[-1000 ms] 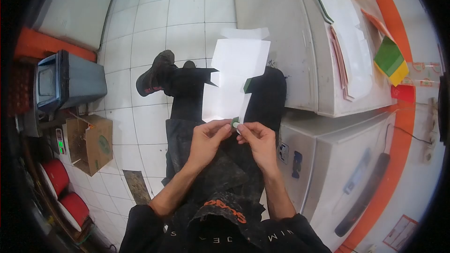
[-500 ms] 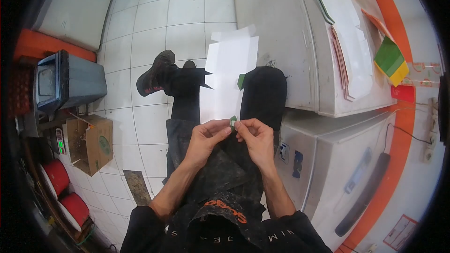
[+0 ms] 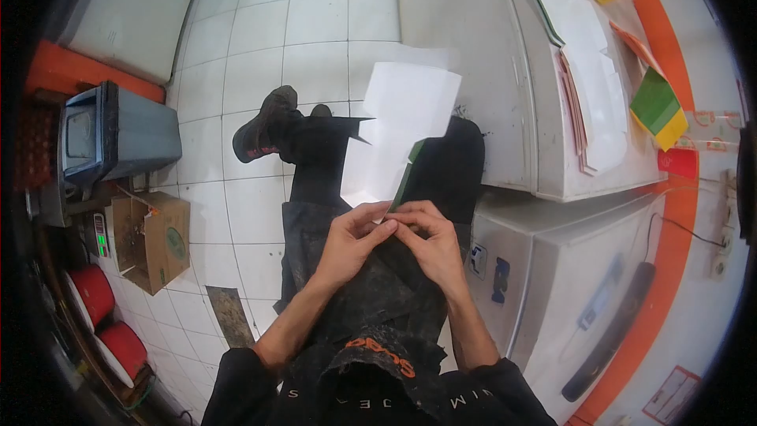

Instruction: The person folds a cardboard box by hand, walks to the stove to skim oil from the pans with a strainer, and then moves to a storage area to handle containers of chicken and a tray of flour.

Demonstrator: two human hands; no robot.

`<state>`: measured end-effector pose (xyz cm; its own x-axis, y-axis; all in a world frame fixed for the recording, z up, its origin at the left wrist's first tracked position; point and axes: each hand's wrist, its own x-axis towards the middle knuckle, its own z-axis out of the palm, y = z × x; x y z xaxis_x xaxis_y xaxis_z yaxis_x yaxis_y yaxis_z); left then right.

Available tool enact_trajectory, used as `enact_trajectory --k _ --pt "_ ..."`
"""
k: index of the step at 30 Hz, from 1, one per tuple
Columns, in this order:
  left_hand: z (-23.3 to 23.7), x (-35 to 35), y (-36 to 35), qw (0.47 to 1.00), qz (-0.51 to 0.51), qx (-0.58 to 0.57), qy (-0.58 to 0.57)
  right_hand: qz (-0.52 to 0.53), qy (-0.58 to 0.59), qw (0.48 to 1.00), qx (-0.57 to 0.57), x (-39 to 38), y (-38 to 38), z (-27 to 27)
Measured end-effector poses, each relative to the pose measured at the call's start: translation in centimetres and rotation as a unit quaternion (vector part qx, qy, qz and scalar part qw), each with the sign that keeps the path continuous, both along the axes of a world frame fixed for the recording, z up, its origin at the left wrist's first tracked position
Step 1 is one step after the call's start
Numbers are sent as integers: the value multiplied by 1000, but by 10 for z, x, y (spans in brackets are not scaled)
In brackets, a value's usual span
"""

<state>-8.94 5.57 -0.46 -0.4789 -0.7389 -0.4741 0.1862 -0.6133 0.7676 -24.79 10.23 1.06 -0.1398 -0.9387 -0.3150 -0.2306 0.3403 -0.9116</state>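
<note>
A white cardboard box blank (image 3: 382,138) with a green outer side stretches away from me above my thighs. Its near end is pinched between the fingers of my left hand (image 3: 351,238) and my right hand (image 3: 430,241), which meet in front of my lap. The right edge of the blank stands folded up and shows green. Along the left edge a pointed cut-out is visible, and the far panel tilts to the right. My fingers cover the near corner.
On the right, a white chest (image 3: 544,181) bears a stack of box blanks (image 3: 591,95) and a green and yellow piece (image 3: 658,106). A cardboard box (image 3: 154,244) and a grey-blue bin (image 3: 130,138) stand at the left. White tiles (image 3: 256,213) cover the floor.
The blank has swung to the right at its far end. Its right side is now folded up, showing a green strip. Both hands remain at the near end, fingers closer together.
</note>
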Motion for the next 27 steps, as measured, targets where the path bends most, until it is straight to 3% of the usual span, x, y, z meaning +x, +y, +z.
enact_trajectory --k 2,4,6,7,9,11,16,20,22,24,27 --pt "-3 -3 4 1000 -1 -9 -3 -139 -42 989 -36 5 -1 -11" --pt "-11 -8 7 993 -59 -80 -66 -180 -43 982 -29 10 -15 0" --pt "-6 -11 8 993 -85 -53 -54 -236 -54 969 -38 15 -24 3" --pt "1 -11 7 992 -112 -22 -43 -239 -55 969 -40 12 -22 0" --pt "15 -7 -4 988 -133 -31 -77 -165 56 985 12 3 -17 -9" --pt "35 -4 -24 979 -118 -27 -164 -143 124 981 -33 5 -16 -2" --pt "41 -17 -67 963 -22 -152 -220 -43 243 951 -184 9 -11 2" --pt "28 -31 -96 933 -77 -228 -267 -40 244 953 -175 12 -13 7" --pt "24 -33 -99 928 -103 -236 -269 -127 142 976 -102 15 -12 7" --pt "20 -31 -100 931 -138 -227 -251 -139 141 978 -69 12 -10 5" --pt "23 -24 -89 944 -80 -235 -216 -146 112 983 6 -2 -8 2"
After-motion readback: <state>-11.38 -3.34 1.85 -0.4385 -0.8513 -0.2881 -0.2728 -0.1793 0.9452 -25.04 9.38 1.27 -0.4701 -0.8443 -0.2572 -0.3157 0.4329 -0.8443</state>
